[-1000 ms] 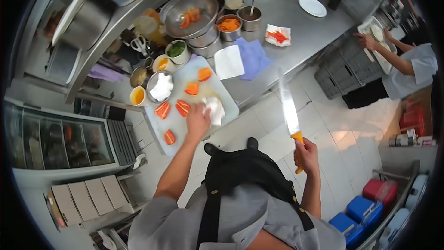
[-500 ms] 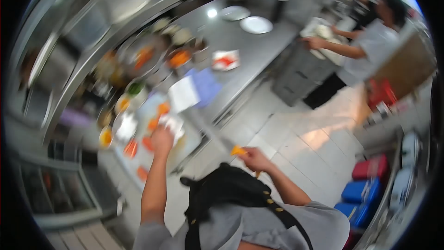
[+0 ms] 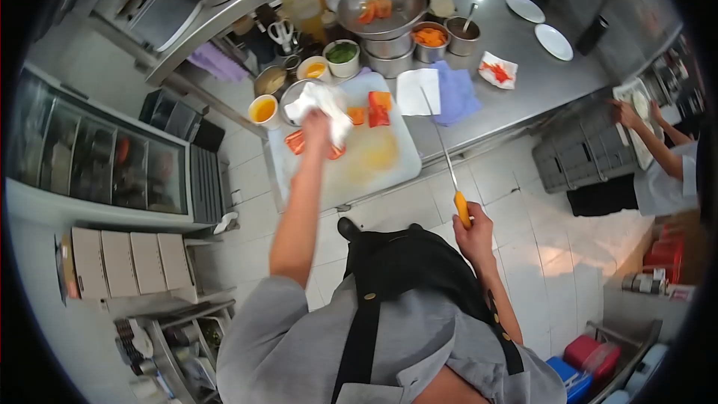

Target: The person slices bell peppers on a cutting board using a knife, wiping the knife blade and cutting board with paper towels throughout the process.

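My left hand (image 3: pixel 317 129) is closed on a crumpled white cloth (image 3: pixel 338 109) above the upper left of the white cutting board (image 3: pixel 366 172). The cloth partly covers a metal bowl and some red pieces (image 3: pixel 295 142). Orange pieces (image 3: pixel 356 115) and a red piece (image 3: pixel 378 114) lie at the board's upper part, and a yellowish stain marks its middle. My right hand (image 3: pixel 473 229) grips the yellow handle of a long knife (image 3: pixel 449 162) off the board's right side, its blade pointing up toward a white napkin (image 3: pixel 419 93) on a purple cloth (image 3: pixel 455 97).
Behind the board stand a cup of orange liquid (image 3: pixel 263 109), a pot of greens (image 3: pixel 342 58) and a large steel bowl (image 3: pixel 382 7). White plates (image 3: pixel 554 42) lie on the steel counter. At the right, a person (image 3: pixel 662 157) stands by grey crates (image 3: pixel 580 148).
My left hand has moved with the cloth toward the board's upper left. A red piece now lies beside the orange ones. The knife, still in my right hand, has turned and shows its narrow edge.
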The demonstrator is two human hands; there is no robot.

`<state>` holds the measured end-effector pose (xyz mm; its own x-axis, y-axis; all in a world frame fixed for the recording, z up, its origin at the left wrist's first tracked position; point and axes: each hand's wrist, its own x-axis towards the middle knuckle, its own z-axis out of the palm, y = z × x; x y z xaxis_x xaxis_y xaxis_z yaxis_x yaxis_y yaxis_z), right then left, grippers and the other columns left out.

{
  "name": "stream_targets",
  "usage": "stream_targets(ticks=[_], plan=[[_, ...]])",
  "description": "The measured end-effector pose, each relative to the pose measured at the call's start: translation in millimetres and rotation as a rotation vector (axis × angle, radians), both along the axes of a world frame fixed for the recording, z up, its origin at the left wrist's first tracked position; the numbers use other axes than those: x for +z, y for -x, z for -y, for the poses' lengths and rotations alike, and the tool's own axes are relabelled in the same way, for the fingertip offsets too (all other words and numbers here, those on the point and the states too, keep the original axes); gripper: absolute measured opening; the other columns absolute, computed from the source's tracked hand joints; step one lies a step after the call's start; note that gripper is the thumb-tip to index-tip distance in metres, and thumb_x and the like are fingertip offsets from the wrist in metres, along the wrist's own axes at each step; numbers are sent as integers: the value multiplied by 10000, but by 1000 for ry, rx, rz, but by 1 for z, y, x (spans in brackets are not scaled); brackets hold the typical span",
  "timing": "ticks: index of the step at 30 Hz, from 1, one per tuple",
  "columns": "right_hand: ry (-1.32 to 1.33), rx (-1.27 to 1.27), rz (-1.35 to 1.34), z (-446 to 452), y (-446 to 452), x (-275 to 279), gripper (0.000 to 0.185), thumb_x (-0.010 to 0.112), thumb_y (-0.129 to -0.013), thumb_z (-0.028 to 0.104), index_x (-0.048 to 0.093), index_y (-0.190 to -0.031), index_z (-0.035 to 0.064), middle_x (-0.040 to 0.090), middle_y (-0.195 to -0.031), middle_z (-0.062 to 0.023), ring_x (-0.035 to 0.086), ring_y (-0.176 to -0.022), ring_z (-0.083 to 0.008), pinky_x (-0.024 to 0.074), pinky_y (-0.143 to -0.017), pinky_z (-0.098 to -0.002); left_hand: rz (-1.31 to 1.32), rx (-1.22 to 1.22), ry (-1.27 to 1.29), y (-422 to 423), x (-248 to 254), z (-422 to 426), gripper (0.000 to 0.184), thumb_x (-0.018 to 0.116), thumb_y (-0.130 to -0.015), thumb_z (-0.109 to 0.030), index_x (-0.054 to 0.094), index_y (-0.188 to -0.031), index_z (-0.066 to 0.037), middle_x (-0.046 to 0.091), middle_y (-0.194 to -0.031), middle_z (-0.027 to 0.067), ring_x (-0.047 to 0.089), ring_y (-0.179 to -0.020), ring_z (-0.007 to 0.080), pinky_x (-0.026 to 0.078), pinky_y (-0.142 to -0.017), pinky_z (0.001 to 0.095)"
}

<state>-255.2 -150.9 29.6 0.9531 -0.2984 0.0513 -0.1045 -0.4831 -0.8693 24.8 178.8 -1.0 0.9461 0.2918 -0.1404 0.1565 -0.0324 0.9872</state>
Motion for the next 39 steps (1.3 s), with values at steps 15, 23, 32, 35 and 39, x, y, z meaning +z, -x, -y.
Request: stream_targets(ticks=[15, 23, 32, 35, 39], plan=[[93, 20, -93, 11, 26, -38, 341, 758, -747, 41, 639, -1059, -30, 672, -944, -227, 676, -811, -377, 554, -728, -399, 10, -569, -1309, -34, -2, 96, 283, 638, -887, -257, 685, -1092, -69, 484, -1318, 172, 485, -1207, 343, 406, -932, 592], [-48, -227, -317, 26, 70, -43, 330, 729, -749, 57, 655, -1060, -26, 701, -845, -172, 684, -712, -249, 545, -672, -346, 112, -560, -1212, -81, 48, 71, 302, 717, -791, -308, 736, -996, -87, 556, -1238, 156, 491, -1221, 355, 446, -959, 539], [-16, -231, -177, 18, 55, -39, 325, 732, -758, 65, 653, -1058, -29, 705, -825, -165, 676, -662, -236, 540, -632, -348, -54, -791, -1390, -43, 5, 91, 304, 739, -735, -273, 752, -1020, -167, 529, -1296, 89, 417, -1300, 305, 363, -1002, 572], [-53, -249, -208, 17, 60, -36, 319, 732, -756, 61, 651, -1051, -29, 706, -830, -171, 684, -674, -244, 546, -639, -354, -103, -623, -1235, -80, 16, 61, 210, 734, -732, -244, 766, -926, -168, 532, -1287, 69, 409, -1294, 290, 360, -984, 562], [-51, -244, -216, 19, 64, -46, 316, 729, -755, 57, 651, -1050, -28, 703, -824, -179, 693, -685, -252, 551, -645, -363, 187, -431, -1190, -65, 67, 53, 183, 706, -768, -217, 743, -914, -113, 529, -1270, 106, 452, -1206, 314, 380, -933, 534]])
